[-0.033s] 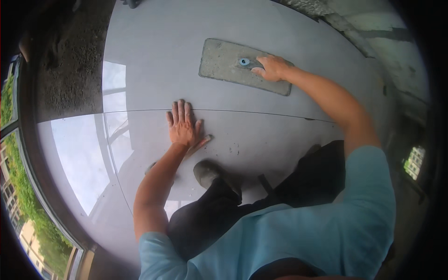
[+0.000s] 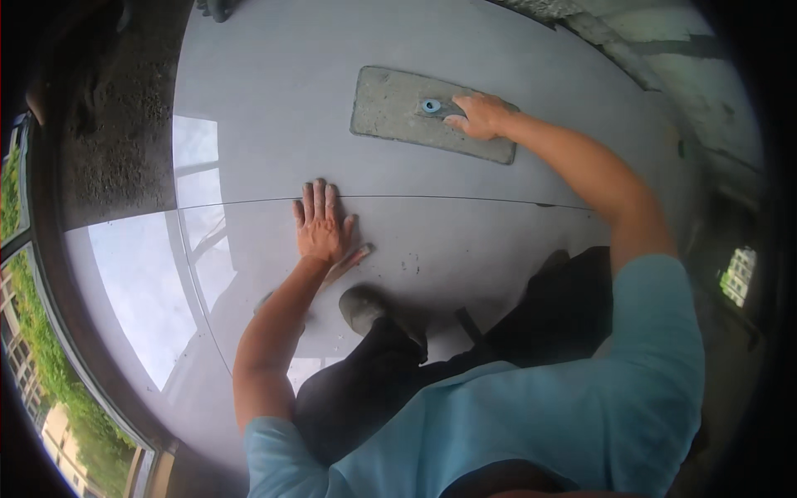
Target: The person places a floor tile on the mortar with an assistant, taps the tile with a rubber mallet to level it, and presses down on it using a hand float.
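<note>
A large glossy light-grey floor tile (image 2: 274, 91) lies ahead of me, meeting the nearer tile (image 2: 465, 241) along a thin dark joint. On the far tile rests a rectangular grey float (image 2: 388, 118), dirty and flat, with a pale blue ring at the end of its handle. My right hand (image 2: 481, 114) is wrapped round that handle. Farther left, my left hand (image 2: 322, 228) lies flat with its fingers spread. Its palm is on the nearer tile and its fingertips reach over the joint.
Rough dark bedding (image 2: 120, 141) shows beyond the tile edge at the far left. A window (image 2: 62, 332) runs along the left side. My dark shoe (image 2: 363, 309) stands on the nearer tile. Rough concrete (image 2: 672, 58) borders the far right. A dark object (image 2: 216, 8) sits at the far edge.
The view has shifted slightly. Both hands keep their places, the left flat and the right still on the float, with hardly any visible movement.
</note>
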